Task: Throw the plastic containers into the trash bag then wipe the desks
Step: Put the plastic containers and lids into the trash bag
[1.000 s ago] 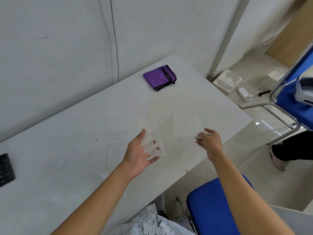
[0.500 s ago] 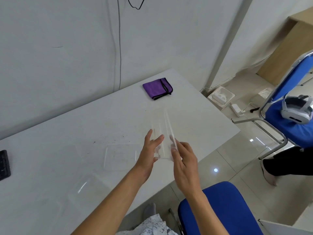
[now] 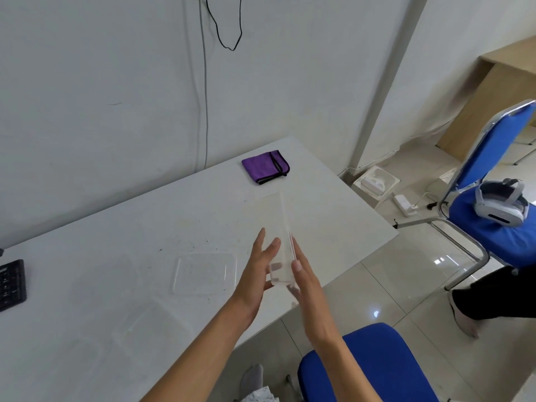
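White desk (image 3: 139,227) against wall, top scuffed, dark specks and smudges across middle. Purple cloth (image 3: 265,166), folded, black edging, near far right corner, well apart from rest. Clear plastic container (image 3: 204,274) flat on desk about mid-top, close to front edge. Second clear container (image 3: 150,324) just beside it, nearer front edge, hard to make out against white top. Black keyboard (image 3: 11,284) at left edge of view, only its end showing.
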